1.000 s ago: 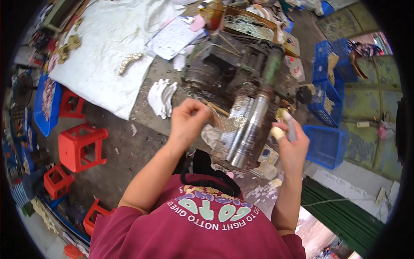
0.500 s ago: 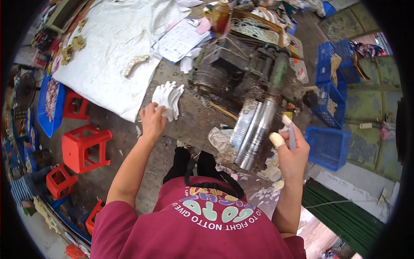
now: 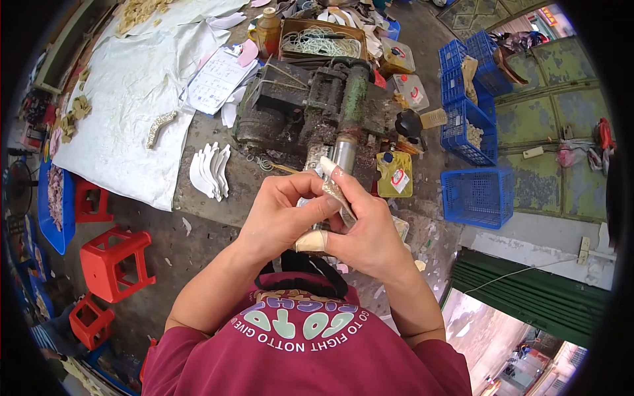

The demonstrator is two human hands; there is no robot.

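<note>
In front of my chest, above the machine's near end, my two hands meet around a small curved strip (image 3: 338, 200) with a speckled, glittery gold-grey surface. My left hand (image 3: 284, 214) pinches it between thumb and fingers. My right hand (image 3: 366, 231) grips its other side; pale covers sit on that thumb and index finger. Fingers hide part of the strip. Beyond the hands stands a greasy machine (image 3: 310, 99) with a shiny metal roller (image 3: 344, 153), partly covered by them. To the left lies a fanned row of white curved pieces (image 3: 210, 173) on the bench.
A white cloth (image 3: 125, 112) carries a glittery gold curved piece (image 3: 160, 129). Paper sheets (image 3: 214, 82), a brown bottle (image 3: 267, 33) and a box of pale cords (image 3: 323, 45) sit farther back. Red stools (image 3: 115, 264) stand left, blue crates (image 3: 477, 197) right.
My left hand has left the white pieces and come to the middle. My right hand has moved inward with the strip, and both hands now hold it. The view has shifted right.
</note>
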